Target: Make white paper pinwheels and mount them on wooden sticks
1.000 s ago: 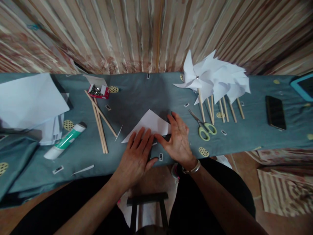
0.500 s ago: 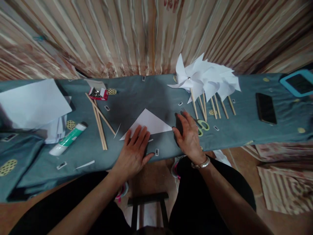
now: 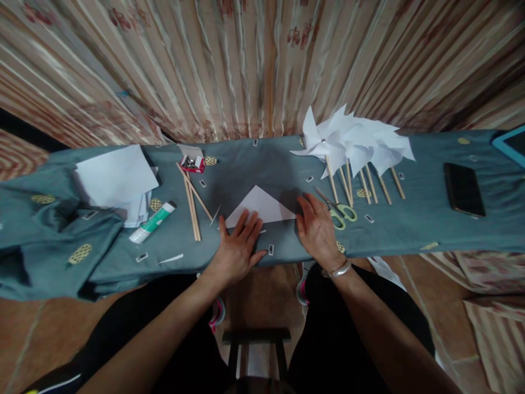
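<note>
Grey-green cloth point(image 3: 241, 164): spread before pleated beige curtain point(image 3: 254, 71).
White paper triangle point(image 3: 264, 205): pressed by flat left hand point(image 3: 233, 251), touched by loosely open right hand point(image 3: 322, 235).

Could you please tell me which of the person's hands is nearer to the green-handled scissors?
Right. The right hand is just left of the scissors, at the right corner of the folded paper; the left hand lies on the paper's left part, farther away.

My left hand point(image 3: 238, 246) partly hides the paper triangle point(image 3: 262, 203); a blue-framed tablet point(image 3: 505, 143) is cropped near the tabletop's point(image 3: 422, 221) far edge.
</note>
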Tool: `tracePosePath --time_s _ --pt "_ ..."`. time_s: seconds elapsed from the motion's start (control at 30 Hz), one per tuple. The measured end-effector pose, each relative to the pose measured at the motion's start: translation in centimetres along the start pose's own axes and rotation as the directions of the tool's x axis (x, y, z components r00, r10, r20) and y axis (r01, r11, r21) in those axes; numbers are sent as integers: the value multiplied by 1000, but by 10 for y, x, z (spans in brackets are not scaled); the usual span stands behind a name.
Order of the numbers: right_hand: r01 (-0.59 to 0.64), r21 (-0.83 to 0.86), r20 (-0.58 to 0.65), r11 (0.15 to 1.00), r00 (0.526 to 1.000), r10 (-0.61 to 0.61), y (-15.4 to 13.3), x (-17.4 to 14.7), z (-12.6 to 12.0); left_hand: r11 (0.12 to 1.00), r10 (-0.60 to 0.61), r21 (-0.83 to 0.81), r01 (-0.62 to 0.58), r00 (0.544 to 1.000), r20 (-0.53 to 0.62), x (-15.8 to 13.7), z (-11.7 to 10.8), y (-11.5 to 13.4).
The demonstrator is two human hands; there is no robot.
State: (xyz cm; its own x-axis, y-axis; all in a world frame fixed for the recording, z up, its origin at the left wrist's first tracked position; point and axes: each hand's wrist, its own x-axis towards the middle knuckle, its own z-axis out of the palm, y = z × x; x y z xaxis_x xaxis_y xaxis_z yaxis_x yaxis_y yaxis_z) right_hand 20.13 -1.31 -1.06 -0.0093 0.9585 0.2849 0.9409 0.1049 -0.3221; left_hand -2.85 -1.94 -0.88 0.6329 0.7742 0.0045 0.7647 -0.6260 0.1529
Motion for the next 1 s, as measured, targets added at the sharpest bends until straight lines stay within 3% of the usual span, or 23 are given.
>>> tracePosePath --time_s 0.43,0.7,1.0 --pt "-13 72 67 997 998 8 -32 9 14 1000 13 24 -12 999 -47 -2 1 0" --pt "-74 164 14 984 997 73 -6 5 21 998 50 46 -46 996 -79 -41 -5 -10" --pt "-23 188 -95 982 995 41 12 3 17 999 -41 -12 40 986 -161 -74 0 -16"
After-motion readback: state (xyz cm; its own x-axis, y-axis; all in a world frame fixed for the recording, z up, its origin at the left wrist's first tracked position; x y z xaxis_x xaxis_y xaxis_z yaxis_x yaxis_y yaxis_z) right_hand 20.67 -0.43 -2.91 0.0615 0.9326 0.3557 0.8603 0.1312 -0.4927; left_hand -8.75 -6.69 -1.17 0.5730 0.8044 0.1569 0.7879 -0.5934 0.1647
